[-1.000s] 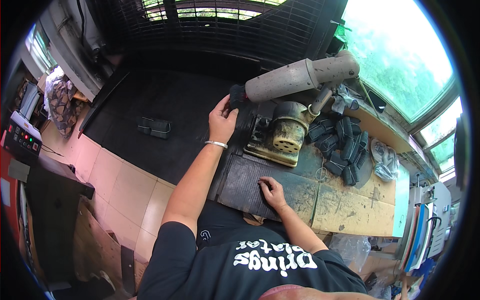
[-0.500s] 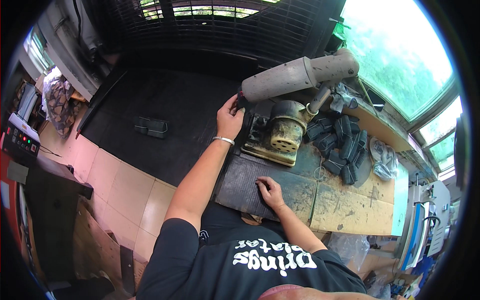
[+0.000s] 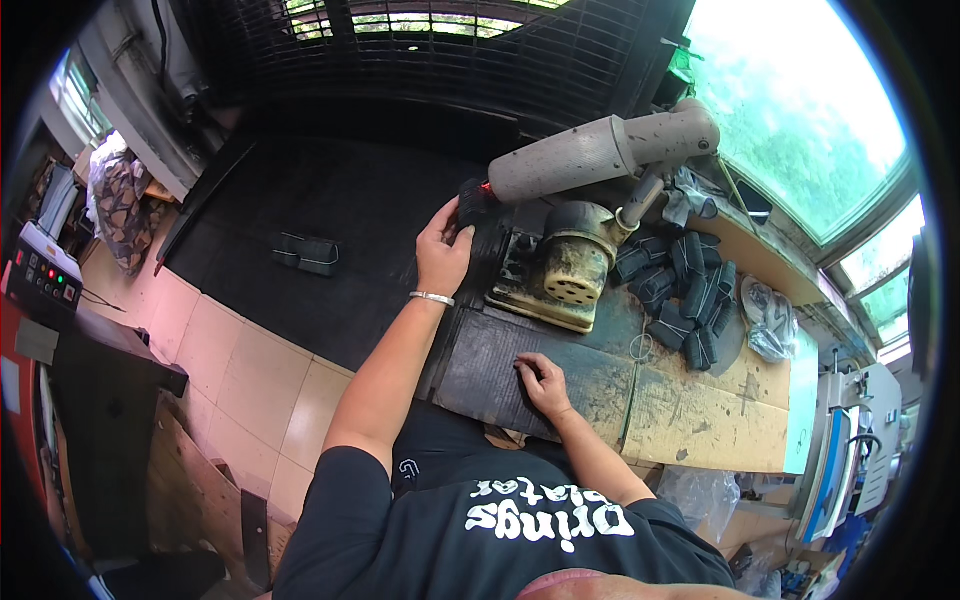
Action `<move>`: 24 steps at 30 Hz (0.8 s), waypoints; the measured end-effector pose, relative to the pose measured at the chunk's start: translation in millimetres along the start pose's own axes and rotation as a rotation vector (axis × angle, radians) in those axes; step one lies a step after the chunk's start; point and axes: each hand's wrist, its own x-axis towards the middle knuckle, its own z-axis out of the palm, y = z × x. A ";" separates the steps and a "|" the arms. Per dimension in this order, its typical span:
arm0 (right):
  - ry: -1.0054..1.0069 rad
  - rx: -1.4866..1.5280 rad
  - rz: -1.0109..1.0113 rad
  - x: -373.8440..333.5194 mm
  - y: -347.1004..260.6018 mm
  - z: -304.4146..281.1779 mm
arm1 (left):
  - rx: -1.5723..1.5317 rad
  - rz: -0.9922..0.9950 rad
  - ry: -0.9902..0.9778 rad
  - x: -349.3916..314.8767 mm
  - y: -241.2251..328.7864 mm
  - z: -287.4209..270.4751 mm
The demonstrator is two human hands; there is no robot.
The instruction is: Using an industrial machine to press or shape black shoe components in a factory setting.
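My left hand (image 3: 443, 250) reaches forward with its fingers closed on the edge of a small black piece (image 3: 478, 202). The piece is at the open end of a grey cylindrical housing (image 3: 560, 158), where a red glow shows beside it. Its exact kind is too dark to tell. My right hand (image 3: 544, 386) rests on the dark, stained cardboard (image 3: 490, 365), fingers curled in. Whatever lies between those fingers, if anything, is hidden. Just beyond it stands a dusty, yellowish machine head (image 3: 573, 262) with holes in its face, on a base plate (image 3: 540, 312).
Several tied black bundles (image 3: 690, 285) lie heaped at the right, by a clear plastic bag (image 3: 768, 320). Another tied bundle (image 3: 307, 254) sits on the black surface (image 3: 340, 190) at left. A control box (image 3: 45, 270) with lit lamps stands far left.
My left hand has moved slightly left, away from the housing's end. More of the black piece shows, and the red glow is brighter. My right hand stays put.
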 end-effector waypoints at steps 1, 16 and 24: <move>0.001 -0.002 0.000 -0.1 0.0 -0.1 | 0.000 0.001 0.000 -0.9 -0.3 -2.8; -0.001 -0.013 0.003 -0.8 2.9 1.0 | 0.217 0.116 -0.030 6.1 -19.7 -9.8; 0.001 0.017 0.020 -0.7 4.0 1.8 | 0.277 0.154 -0.033 15.4 -32.9 3.7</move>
